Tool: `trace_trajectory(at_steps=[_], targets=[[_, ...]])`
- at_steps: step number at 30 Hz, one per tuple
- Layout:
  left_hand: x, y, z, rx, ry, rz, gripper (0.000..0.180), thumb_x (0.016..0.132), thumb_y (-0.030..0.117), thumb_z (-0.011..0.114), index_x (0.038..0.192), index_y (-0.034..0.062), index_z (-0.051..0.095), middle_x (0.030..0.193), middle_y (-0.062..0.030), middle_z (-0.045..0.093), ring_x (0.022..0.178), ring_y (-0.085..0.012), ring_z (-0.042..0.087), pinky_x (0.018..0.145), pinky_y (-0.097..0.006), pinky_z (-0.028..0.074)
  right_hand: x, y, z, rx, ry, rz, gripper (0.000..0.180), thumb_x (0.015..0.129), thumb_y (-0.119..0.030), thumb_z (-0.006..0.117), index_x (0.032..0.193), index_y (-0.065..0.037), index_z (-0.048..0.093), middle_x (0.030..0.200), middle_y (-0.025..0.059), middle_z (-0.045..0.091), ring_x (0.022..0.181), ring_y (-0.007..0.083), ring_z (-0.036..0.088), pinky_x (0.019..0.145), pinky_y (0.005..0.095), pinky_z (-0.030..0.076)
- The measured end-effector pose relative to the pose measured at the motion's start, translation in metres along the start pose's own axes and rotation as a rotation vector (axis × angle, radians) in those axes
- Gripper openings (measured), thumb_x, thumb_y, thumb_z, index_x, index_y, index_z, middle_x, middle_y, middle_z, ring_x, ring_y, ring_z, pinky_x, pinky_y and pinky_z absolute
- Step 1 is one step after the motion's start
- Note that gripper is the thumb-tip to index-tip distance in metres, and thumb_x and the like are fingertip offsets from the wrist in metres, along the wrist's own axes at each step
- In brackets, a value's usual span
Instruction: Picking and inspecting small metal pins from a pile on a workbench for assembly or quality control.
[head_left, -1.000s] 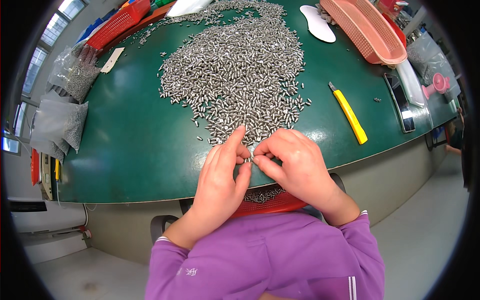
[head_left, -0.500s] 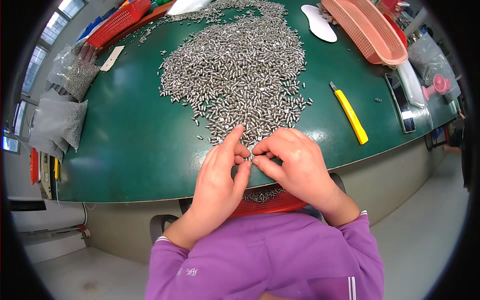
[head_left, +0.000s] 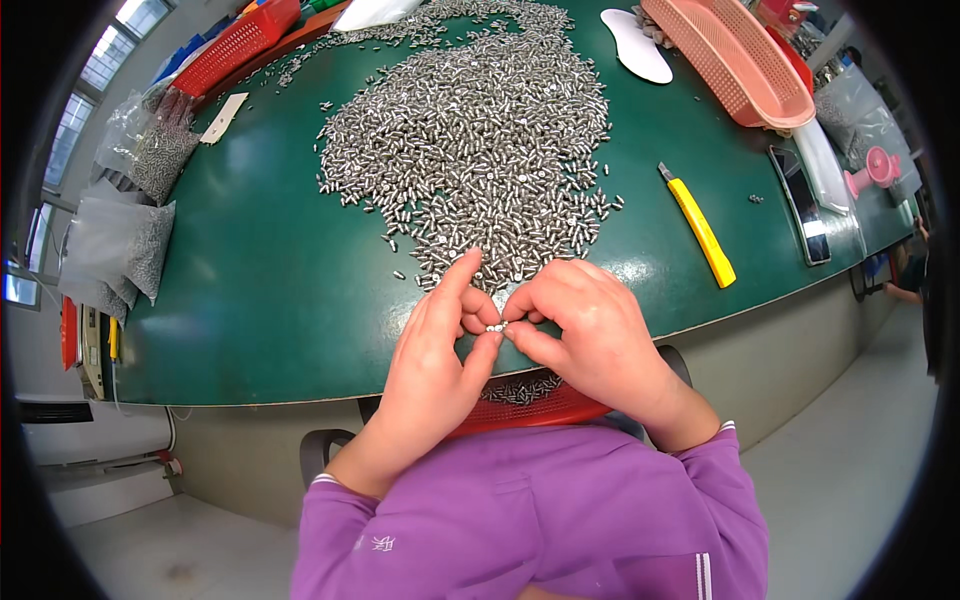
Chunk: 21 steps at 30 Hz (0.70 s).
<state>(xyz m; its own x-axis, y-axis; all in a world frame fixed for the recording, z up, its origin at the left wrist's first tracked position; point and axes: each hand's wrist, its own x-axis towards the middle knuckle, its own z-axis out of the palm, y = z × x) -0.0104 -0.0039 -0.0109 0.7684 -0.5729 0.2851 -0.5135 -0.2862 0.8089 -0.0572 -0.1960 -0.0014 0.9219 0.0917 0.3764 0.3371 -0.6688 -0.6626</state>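
Note:
A wide heap of small silver metal pins (head_left: 470,130) with pointed ends is spread over the green table (head_left: 230,300). At its near end, my two hands meet. My left hand (head_left: 435,345) pinches a few small metal pins (head_left: 496,328) between thumb and fingers, with its index finger stretched toward the heap. The thumb and fingertips of my right hand (head_left: 590,320) close on the same pins from the other side. The fingertips partly cover them. Below the table edge, a red basket (head_left: 540,414) with more such pins sits at my lap.
A yellow utility knife (head_left: 702,235) with its blade out lies to the right, and beyond it a phone (head_left: 800,205). A pink basket (head_left: 740,65) and a white insole-shaped piece (head_left: 638,47) are at the far right. Filled plastic bags (head_left: 120,240) stand on the left.
My fingertips have drawn slightly nearer to me, and the pins between them now show more clearly. The heap, knife and phone stay in place.

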Motion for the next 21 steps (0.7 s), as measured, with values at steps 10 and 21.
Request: trace_trajectory(at_steps=[10, 21], targets=[[-0.004, 0.002, -0.007, -0.033, -0.017, -0.018, 0.081, 0.082, -0.014, 0.062, 0.157, 0.0009, 0.034, 0.105, -0.0088, 0.061, 0.090, -0.0192, 0.059, 0.082, -0.033, 0.051, 0.000, -0.003, -0.004, 0.000, -0.035, -0.013, 0.022, 0.078, -0.009, 0.080, 0.096, -0.008, 0.068, 0.092, 0.0067, 0.065, 0.089, 0.0292, 0.064, 0.078, 0.0431, 0.051], [-0.005, 0.000, -0.004, 0.059, 0.151, 0.021, 0.077, 0.084, -0.016, 0.055, 0.156, 0.0001, 0.037, 0.109, -0.0113, 0.063, 0.089, -0.0216, 0.060, 0.081, -0.035, 0.052, -0.006, -0.008, 0.000, 0.055, -0.149, -0.176, 0.018, 0.084, -0.009, 0.075, 0.100, -0.006, 0.068, 0.092, 0.0092, 0.059, 0.089, 0.0301, 0.061, 0.077, 0.0414, 0.052]])
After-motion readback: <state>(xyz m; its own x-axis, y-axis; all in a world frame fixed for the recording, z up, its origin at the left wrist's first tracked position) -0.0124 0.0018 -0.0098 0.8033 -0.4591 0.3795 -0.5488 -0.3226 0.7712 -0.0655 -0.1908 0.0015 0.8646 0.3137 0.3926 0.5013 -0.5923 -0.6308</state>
